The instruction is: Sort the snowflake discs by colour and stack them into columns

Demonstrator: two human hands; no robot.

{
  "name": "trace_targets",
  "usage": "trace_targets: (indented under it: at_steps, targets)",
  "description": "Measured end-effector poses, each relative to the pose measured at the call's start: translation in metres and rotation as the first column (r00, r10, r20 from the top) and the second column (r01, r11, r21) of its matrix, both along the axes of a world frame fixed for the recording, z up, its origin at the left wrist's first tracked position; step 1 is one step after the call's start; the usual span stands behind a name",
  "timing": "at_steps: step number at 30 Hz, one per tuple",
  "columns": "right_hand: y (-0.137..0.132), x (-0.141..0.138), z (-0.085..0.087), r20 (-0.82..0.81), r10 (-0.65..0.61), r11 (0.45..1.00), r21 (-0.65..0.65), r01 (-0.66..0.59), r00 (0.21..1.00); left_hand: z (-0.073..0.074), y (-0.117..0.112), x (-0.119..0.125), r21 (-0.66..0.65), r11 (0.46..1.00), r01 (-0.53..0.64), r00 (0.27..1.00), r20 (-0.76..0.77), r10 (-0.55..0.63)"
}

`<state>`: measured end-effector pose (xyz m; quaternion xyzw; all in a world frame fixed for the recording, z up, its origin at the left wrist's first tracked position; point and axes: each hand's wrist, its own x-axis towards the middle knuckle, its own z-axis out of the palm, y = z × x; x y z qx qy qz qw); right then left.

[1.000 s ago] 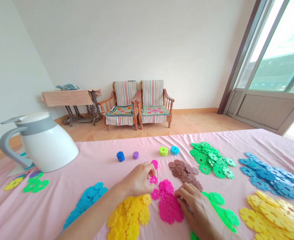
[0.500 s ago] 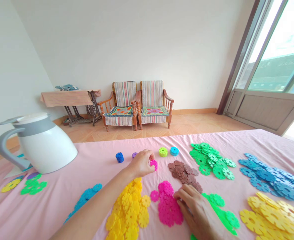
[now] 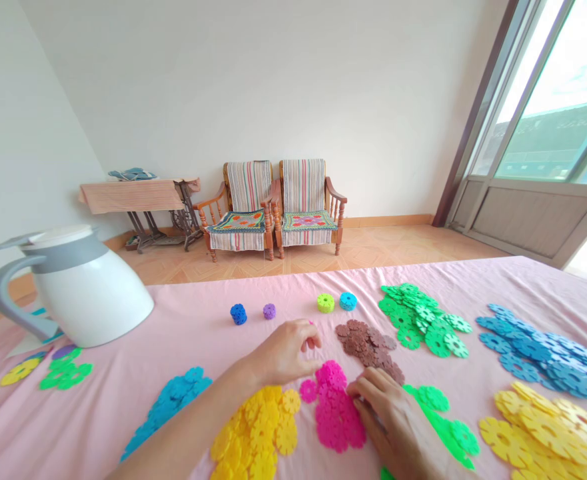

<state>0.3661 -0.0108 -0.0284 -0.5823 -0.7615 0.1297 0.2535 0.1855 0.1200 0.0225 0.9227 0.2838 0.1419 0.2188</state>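
My left hand point(image 3: 290, 350) hovers over the cloth just beyond the magenta pile, fingers curled and thumb apart, with nothing visible between them. Behind its knuckles a sliver of a magenta snowflake disc point(image 3: 311, 323) shows; the rest is hidden. My right hand point(image 3: 390, 413) rests at the right edge of the pile of magenta snowflake discs point(image 3: 337, 410), thumb and bent index finger close together; what lies between them is hidden. One loose magenta disc point(image 3: 308, 391) lies left of that pile. Small stacks stand farther back: dark blue point(image 3: 238, 314), purple point(image 3: 269, 311), lime point(image 3: 326, 303) and light blue point(image 3: 348, 301).
Around my hands lie piles of yellow point(image 3: 258, 433), brown point(image 3: 366, 343), green point(image 3: 423, 320) and blue discs point(image 3: 538, 353). A white jug point(image 3: 88, 290) stands at the left on the pink cloth point(image 3: 183, 333). Two wooden armchairs point(image 3: 303, 223) stand beyond the cloth's far edge.
My left hand has drawn back toward the magenta pile, and its fingers have parted from the magenta disc. The purple stack shows fully now. My right hand has barely moved.
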Motion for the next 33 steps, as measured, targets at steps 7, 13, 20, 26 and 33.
trace_targets:
  at_steps: [7, 13, 20, 26, 33]
  targets:
    - [-0.001, 0.001, 0.0, -0.006, 0.004, 1.0, 0.0, -0.004, 1.0, -0.02, -0.02, 0.003, -0.008, 1.0, -0.017, 0.999, -0.041, 0.016]
    - [-0.001, 0.0, 0.001, -0.003, 0.015, 0.999, 0.031, -0.015, 1.0, -0.023, -0.022, 0.004, -0.042, 0.998, -0.044, 0.999, -0.004, 0.044]
    - [-0.001, 0.001, -0.001, 0.0, 0.0, 1.0, 0.003, 0.0, 1.0, -0.003, -0.012, -0.012, 0.003, 0.99, -0.138, 0.989, 0.05, 0.138]
    - [0.0, 0.001, 0.0, 0.006, -0.007, 1.0, 0.018, 0.007, 1.0, -0.003, 0.019, -0.031, 0.055, 0.955, -0.293, 0.956, 0.003, 0.293]
    - [-0.002, 0.001, 0.001, 0.01, -0.007, 0.999, 0.032, 0.007, 1.0, -0.018, 0.025, -0.036, 0.058, 0.956, -0.288, 0.955, -0.062, 0.292]
